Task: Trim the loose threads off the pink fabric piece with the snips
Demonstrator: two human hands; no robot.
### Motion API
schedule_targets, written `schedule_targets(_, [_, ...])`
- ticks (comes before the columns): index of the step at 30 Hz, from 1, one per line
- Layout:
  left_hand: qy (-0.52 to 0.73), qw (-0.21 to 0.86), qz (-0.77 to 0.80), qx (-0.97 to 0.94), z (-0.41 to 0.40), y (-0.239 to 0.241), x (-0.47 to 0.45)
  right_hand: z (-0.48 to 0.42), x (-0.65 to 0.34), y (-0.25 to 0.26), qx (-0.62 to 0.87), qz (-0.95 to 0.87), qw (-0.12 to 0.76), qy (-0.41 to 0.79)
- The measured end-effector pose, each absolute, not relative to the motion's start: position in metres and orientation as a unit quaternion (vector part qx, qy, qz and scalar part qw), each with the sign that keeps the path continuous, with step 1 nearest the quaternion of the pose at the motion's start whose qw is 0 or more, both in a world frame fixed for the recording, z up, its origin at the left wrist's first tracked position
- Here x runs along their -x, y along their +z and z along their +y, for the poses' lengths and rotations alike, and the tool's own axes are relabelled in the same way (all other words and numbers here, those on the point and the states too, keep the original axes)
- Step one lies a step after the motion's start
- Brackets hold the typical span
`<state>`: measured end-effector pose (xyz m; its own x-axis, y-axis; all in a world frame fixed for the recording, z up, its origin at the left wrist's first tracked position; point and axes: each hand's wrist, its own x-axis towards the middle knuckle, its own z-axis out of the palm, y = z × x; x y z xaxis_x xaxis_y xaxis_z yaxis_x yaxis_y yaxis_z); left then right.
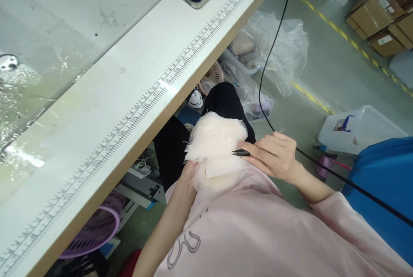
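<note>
Tool [241, 152] in right hand [276, 155], beside pale layers [217, 137]

Layered cloth [216, 137]: pale cream, thin, partly see-through at the rim, many sheets fanned into a rounded, raised mass
Frayed edge [189, 151]: ragged, fine threads sticking out, on the side facing the ruled table [129, 75]
Cloth place: off the ruled table, near its long edge but apart from it
Smooth panel [221, 167]: pale, flat, straight-edged, lying against the layered cloth, likewise clear of the ruled table
Dark tool [241, 152]: slim, partly hidden, kind unclear, tip at the cloth's side away from the ruled table
</note>
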<state>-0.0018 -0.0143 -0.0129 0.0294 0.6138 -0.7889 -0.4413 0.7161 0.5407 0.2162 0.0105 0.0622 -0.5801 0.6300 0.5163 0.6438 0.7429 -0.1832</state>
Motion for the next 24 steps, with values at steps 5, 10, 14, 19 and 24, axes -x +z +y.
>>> schedule_targets(5, [0.378, 0.735, 0.563, 0.025, -0.012, -0.008, 0.0, 0.011, -0.215, 0.063, 0.359, -0.885, 0.295, -0.006])
schedule_targets(10, [0.378, 0.752, 0.537, 0.061, -0.015, -0.013, 0.002, 0.011, -0.215, 0.063, 0.363, -0.885, 0.292, -0.002])
schedule_targets(14, [0.382, 0.756, 0.526, 0.08, -0.016, -0.014, 0.003, 0.01, -0.217, 0.063, 0.365, -0.884, 0.293, -0.008])
schedule_targets(19, [0.384, 0.754, 0.524, 0.096, -0.015, -0.005, 0.001, 0.01, -0.216, 0.063, 0.363, -0.886, 0.289, -0.014])
schedule_targets(24, [0.391, 0.747, 0.528, 0.101, -0.015, -0.005, 0.002, 0.012, -0.214, 0.063, 0.36, -0.888, 0.286, -0.02])
